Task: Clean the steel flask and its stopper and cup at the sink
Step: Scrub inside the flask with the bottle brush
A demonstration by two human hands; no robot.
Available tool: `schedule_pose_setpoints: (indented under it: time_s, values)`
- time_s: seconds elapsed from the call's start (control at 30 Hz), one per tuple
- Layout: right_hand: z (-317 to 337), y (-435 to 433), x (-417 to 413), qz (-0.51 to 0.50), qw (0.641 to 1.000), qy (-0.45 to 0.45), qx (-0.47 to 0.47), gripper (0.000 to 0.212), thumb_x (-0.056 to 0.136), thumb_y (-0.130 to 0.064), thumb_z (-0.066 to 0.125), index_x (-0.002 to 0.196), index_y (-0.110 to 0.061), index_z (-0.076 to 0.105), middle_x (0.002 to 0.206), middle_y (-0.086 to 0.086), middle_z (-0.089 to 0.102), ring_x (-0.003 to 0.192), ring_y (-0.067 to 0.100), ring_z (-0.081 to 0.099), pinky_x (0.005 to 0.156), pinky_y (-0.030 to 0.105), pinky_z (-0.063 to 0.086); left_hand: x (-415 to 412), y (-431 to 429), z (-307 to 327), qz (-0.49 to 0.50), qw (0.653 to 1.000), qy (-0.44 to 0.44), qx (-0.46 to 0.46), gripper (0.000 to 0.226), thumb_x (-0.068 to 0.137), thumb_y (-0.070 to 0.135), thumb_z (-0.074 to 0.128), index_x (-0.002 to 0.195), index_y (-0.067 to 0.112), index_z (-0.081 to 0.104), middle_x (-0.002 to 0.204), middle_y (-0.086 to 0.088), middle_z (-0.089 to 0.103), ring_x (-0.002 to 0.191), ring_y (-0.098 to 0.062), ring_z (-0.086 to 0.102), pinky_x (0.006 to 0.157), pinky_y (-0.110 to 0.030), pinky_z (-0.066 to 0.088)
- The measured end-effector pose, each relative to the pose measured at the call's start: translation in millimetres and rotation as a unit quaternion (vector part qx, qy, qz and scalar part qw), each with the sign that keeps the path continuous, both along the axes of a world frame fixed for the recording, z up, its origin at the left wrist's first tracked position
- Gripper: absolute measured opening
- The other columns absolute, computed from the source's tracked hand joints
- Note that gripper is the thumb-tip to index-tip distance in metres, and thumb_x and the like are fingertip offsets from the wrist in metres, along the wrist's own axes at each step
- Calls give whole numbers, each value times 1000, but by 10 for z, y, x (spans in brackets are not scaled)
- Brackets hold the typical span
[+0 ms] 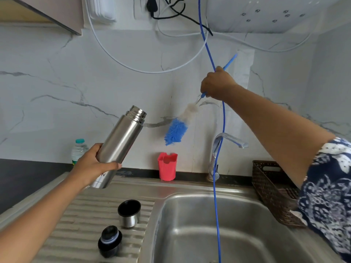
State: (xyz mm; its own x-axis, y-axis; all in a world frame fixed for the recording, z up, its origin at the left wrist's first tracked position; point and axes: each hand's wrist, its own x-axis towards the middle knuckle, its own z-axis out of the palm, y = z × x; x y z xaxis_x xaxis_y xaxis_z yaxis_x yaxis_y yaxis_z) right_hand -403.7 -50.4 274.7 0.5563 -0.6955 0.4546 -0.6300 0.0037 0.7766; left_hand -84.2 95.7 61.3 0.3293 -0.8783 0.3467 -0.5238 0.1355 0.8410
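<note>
My left hand (91, 166) grips the lower part of the steel flask (121, 141), held tilted in the air with its open threaded mouth pointing up and right. My right hand (216, 85) holds the blue handle of a bottle brush (177, 128), raised near the wall; its blue and white bristle head hangs down-left, a short way from the flask's mouth. On the ribbed drainboard (79, 215) stand the steel cup (129, 213), mouth up, and the black stopper (110, 241) in front of it.
The steel sink basin (237, 234) lies at lower right, with the tap (224, 147) behind it. A thin blue tube (218, 186) hangs down past the tap into the basin. A red holder (167, 166), a plastic bottle (78, 150) and a brown basket (269, 186) stand around.
</note>
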Motion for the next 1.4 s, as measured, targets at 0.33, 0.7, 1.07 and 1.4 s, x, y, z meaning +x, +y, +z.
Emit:
schedule_pose_setpoints:
  time_s: [0.33, 0.7, 1.07, 1.4]
  values:
    - [-59, 724, -1061, 18, 959, -244, 141, 25, 91, -31, 61, 114, -25, 67, 107, 0, 67, 101, 22, 57, 85, 34, 37, -130, 156, -42, -6, 1000, -24, 19, 95, 26, 56, 74, 114, 30, 49, 100, 5, 62, 87, -18, 62, 72, -34, 49]
    - [-493, 1344, -2021, 99, 851, -425, 293, 12, 90, -24, 63, 93, -35, 65, 70, -18, 69, 69, -6, 55, 69, 24, 39, -317, 351, -235, -21, 985, -154, 76, 100, 27, 58, 72, 120, 36, 44, 100, 5, 60, 86, -14, 59, 72, -29, 47]
    - [-781, 1435, -2396, 121, 786, -484, 364, 17, 89, -22, 63, 94, -38, 66, 65, -21, 66, 63, -12, 53, 67, 18, 35, -664, 325, -333, -58, 958, -269, 76, 87, 56, 32, 89, 129, 36, 43, 101, 7, 59, 87, -12, 56, 67, -24, 41]
    - [-936, 1344, -2506, 102, 804, -439, 389, 22, 90, -21, 61, 105, -37, 63, 81, -3, 71, 82, -7, 58, 75, 6, 35, -824, 303, -317, -91, 940, -311, 104, 92, 44, 45, 83, 127, 41, 44, 106, 9, 60, 91, -12, 57, 76, -26, 46]
